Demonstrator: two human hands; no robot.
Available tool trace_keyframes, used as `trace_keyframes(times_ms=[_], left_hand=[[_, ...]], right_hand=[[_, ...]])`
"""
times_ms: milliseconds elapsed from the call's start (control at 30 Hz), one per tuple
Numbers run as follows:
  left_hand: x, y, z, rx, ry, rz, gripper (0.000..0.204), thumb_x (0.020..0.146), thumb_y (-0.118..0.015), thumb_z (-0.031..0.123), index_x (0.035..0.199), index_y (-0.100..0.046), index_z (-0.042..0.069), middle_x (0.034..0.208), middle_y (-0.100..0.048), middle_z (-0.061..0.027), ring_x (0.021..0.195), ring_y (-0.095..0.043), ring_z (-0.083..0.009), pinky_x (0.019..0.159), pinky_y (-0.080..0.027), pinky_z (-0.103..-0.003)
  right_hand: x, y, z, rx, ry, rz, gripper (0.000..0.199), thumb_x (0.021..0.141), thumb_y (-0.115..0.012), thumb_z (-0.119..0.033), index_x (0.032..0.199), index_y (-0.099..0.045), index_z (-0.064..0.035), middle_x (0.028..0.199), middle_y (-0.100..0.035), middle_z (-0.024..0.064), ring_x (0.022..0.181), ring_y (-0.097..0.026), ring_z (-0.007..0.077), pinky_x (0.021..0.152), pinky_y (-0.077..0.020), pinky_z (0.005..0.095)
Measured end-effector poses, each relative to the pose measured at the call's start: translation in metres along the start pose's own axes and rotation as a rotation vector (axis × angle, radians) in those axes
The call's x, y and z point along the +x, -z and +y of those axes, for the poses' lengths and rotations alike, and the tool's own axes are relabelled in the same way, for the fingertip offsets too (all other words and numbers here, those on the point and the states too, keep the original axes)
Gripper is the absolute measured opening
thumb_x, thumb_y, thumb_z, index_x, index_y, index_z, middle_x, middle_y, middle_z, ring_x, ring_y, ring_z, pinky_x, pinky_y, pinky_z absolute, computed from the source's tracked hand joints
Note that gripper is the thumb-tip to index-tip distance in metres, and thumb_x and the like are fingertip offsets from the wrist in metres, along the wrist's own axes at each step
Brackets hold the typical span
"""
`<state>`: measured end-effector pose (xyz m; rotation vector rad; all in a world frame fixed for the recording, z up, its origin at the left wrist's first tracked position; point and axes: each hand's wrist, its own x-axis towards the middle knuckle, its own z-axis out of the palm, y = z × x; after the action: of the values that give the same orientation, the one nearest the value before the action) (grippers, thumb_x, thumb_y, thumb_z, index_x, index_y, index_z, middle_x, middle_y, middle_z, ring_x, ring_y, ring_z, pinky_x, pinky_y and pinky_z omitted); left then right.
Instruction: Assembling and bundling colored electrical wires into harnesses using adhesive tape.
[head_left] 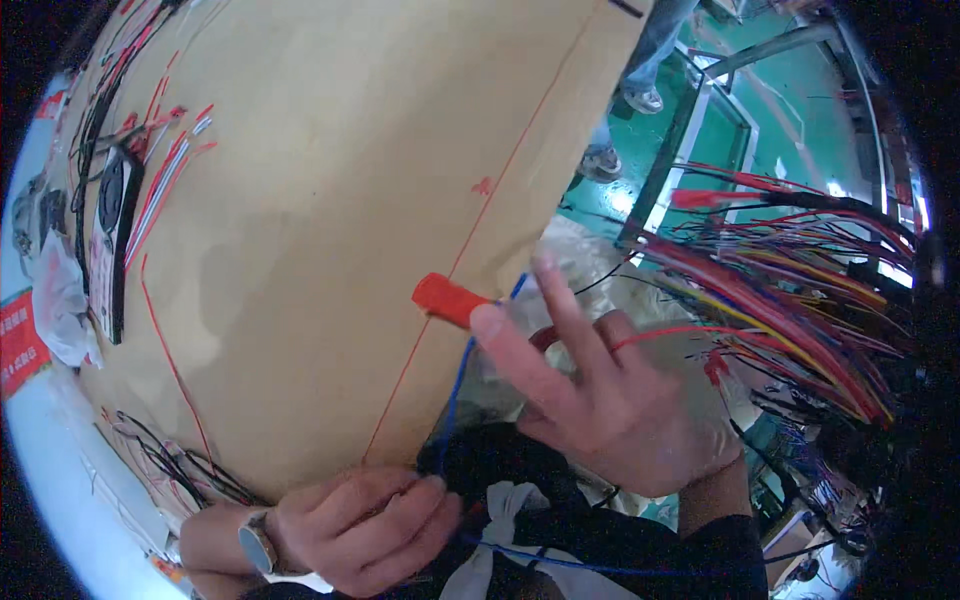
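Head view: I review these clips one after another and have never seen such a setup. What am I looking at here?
This is a fisheye camera worn on a person's head, looking down at their bare hands. The large tan board is a work surface with red lines marked on it and wires lying along its left edge. The right hand holds a red sleeve and a red wire. The left hand, with a wristwatch, pinches a blue wire. Bundles of coloured wires hang at right.

Tan board (330, 180): red wires (160, 190), black wire bundle (95, 120) at left edge.
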<state>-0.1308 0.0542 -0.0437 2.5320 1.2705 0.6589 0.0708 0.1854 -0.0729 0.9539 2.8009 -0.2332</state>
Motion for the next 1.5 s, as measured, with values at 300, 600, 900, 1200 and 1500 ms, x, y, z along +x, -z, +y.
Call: trace_keyframes(times_ms=[300, 600, 900, 1200, 1500], left_hand=[[-0.007, -0.015, 0.009, -0.033, -0.029, 0.417, 0.027, 0.055, -0.075, 0.016, 0.081, -0.072, 0.025, 0.085, -0.051, 0.0091, 0.068, -0.045, -0.0105, 0.058, -0.040, -0.023], [0.002, 0.008, 0.002, -0.340, -0.057, -0.071, 0.032, 0.057, -0.071, 0.015, 0.089, -0.070, 0.020, 0.086, -0.061, 0.0057, 0.067, -0.048, -0.0105, 0.056, -0.039, -0.020], [0.011, 0.008, 0.006, -0.430, 0.032, 0.127, 0.016, 0.073, -0.067, 0.010, 0.086, -0.067, 0.001, 0.087, -0.066, -0.0129, 0.070, -0.060, -0.0219, 0.059, -0.051, -0.028], [0.005, 0.018, 0.000, -0.254, -0.116, -0.083, 0.018, 0.084, -0.056, 0.015, 0.094, -0.066, 0.005, 0.098, -0.068, -0.0105, 0.081, -0.064, -0.0162, 0.074, -0.051, -0.025], [0.004, 0.019, 0.007, -0.229, -0.099, -0.170, 0.020, 0.084, -0.052, 0.010, 0.097, -0.065, 0.003, 0.101, -0.067, -0.0129, 0.093, -0.064, -0.0180, 0.086, -0.049, -0.027]], right_hand=[[-0.006, 0.001, -0.007, 0.119, 0.111, -0.108, 0.077, 0.067, -0.067, -0.015, 0.136, -0.035, -0.0087, 0.120, -0.053, 0.0174, 0.083, -0.058, 0.0336, 0.073, -0.0511, 0.0383], [-0.009, 0.014, -0.006, 0.067, 0.112, -0.073, 0.076, 0.068, -0.067, -0.016, 0.136, -0.035, -0.0103, 0.116, -0.056, 0.0166, 0.083, -0.058, 0.0342, 0.074, -0.0512, 0.0389], [-0.011, 0.014, -0.005, 0.075, 0.124, -0.020, 0.079, 0.069, -0.070, -0.024, 0.139, -0.034, -0.0164, 0.106, -0.057, 0.0188, 0.081, -0.058, 0.0299, 0.067, -0.0528, 0.0340], [-0.012, 0.019, -0.002, 0.084, 0.119, -0.073, 0.082, 0.069, -0.070, -0.026, 0.140, -0.032, -0.0171, 0.098, -0.058, 0.0164, 0.079, -0.057, 0.0261, 0.066, -0.0520, 0.0316], [-0.014, 0.009, 0.008, 0.088, 0.181, 0.017, 0.081, 0.068, -0.068, -0.021, 0.140, -0.031, -0.0164, 0.090, -0.057, 0.0159, 0.073, -0.055, 0.0241, 0.064, -0.0503, 0.0307]])
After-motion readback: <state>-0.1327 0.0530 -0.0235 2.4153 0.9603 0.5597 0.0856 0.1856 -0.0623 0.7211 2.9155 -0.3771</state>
